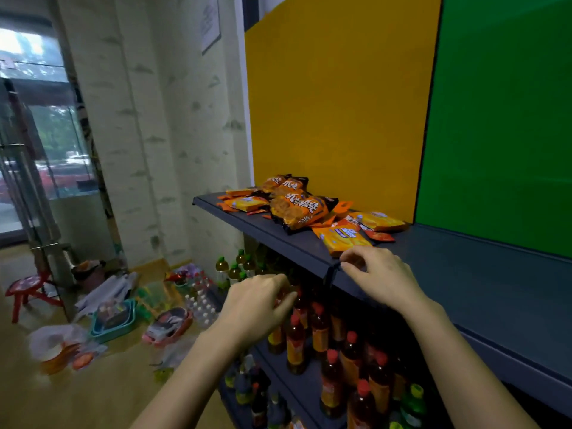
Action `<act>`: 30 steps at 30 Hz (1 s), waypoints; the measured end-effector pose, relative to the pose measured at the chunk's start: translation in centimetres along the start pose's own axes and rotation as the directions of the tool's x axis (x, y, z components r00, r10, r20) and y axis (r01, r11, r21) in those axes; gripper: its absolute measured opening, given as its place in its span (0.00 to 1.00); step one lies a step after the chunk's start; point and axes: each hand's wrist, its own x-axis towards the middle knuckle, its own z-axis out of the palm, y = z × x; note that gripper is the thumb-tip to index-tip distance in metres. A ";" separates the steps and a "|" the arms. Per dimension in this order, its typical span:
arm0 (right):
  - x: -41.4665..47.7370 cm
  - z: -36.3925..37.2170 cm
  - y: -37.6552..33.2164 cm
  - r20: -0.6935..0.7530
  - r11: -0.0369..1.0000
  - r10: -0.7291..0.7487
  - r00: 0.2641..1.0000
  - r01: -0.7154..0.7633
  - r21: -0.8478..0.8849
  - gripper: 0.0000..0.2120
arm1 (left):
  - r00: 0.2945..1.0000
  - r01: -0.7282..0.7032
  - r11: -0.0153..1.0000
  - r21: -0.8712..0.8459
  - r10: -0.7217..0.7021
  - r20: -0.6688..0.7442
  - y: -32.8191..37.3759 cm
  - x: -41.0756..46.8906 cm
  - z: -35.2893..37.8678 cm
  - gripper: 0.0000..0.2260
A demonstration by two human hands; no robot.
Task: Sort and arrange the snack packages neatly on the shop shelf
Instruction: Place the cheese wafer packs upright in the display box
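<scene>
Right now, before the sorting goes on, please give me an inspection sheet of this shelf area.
Surface: top shelf, dark blue-grey, snacks on its left part.
Job's things: snack packages, loose overlapping pile, not sorted.
Clutter: baskets and bags on the floor; bottles on lower shelves.
Hands: right hand curled at the shelf's front edge; left hand lower, before the bottles; grips unclear.
Cables: nothing seen.
Surroundings: yellow panel, green panel, glass door, red stool.

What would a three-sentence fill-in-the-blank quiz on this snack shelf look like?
The panel behind the snack packages is ___.
The stool on the floor is ___.
The right hand is at the ___ edge of the shelf.
Missing words: yellow, red, front.
</scene>
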 end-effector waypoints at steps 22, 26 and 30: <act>13.9 5.5 2.8 -0.070 0.776 0.538 0.840 -0.526 -0.348 0.45 | 0.904 -0.428 0.811 -0.400 0.382 -0.192 -6.6 24.9 7.7 0.12; 14.6 4.4 2.9 0.037 0.759 0.605 0.796 -0.561 -0.330 0.45 | 0.888 -0.456 0.762 -0.459 0.423 -0.180 -5.8 27.9 8.3 0.10; 14.8 3.5 3.8 0.159 0.743 0.665 0.730 -0.625 -0.241 0.44 | 0.885 -0.450 0.754 -0.478 0.448 -0.126 -4.4 30.7 9.2 0.12</act>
